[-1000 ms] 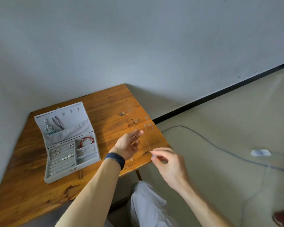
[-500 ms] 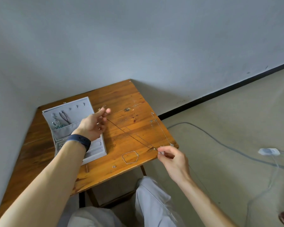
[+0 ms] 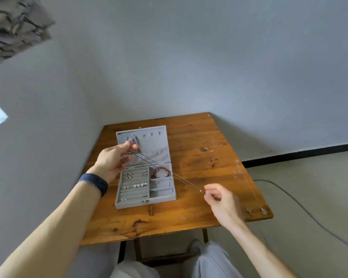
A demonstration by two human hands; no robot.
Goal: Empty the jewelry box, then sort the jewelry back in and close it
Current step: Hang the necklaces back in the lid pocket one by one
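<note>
Centre frame: square orange-brown wooden counter point(image 3: 199, 163), knotty and scuffed, pushed into a corner of plain grey wall point(image 3: 189, 57). Black skirting strip point(image 3: 299, 155) runs along the wall foot at right. The beige floor point(image 3: 309, 177) carries a thin grey cable point(image 3: 289, 197) that curves toward the lower right.

The grey velvet-lined jewelry box point(image 3: 152, 144) sits open on the left half of the counter, its lid leaning back. Ring rolls fill the tray's left side and hold small pale pieces. A red bead bracelet point(image 3: 161, 172) lies in the upper right compartment.

We see a fine silver chain necklace point(image 3: 185, 181) stretched in the air across the box. Our left hand point(image 3: 117, 159), with a dark blue wristband point(image 3: 93, 183), pinches one end in front of the lid. Our right hand point(image 3: 221, 199) pinches the other end just right of the tray.

Two small silver earrings point(image 3: 256, 210) lie at the counter's right edge.
</note>
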